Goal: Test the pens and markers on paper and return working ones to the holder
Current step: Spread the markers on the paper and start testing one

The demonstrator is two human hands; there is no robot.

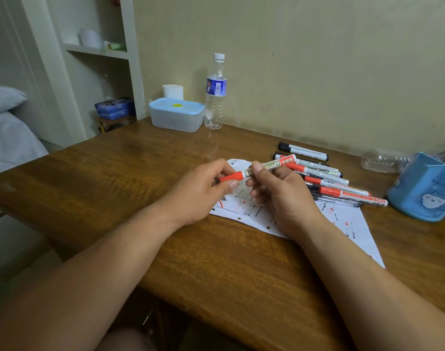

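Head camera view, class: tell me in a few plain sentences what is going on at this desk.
A person holds a red marker over the paper on the table. The left hand pinches its red cap, apparently still on; the right hand grips the barrel. The paper already bears red and black strokes. Other markers and pens lie piled at its far edge, near the blue holder.

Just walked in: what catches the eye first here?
Two hands meet over a scribbled paper on the table, gripping one red marker: left hand at its cap, right hand on the barrel. To their right lies a pile of markers and pens, then a blue holder.
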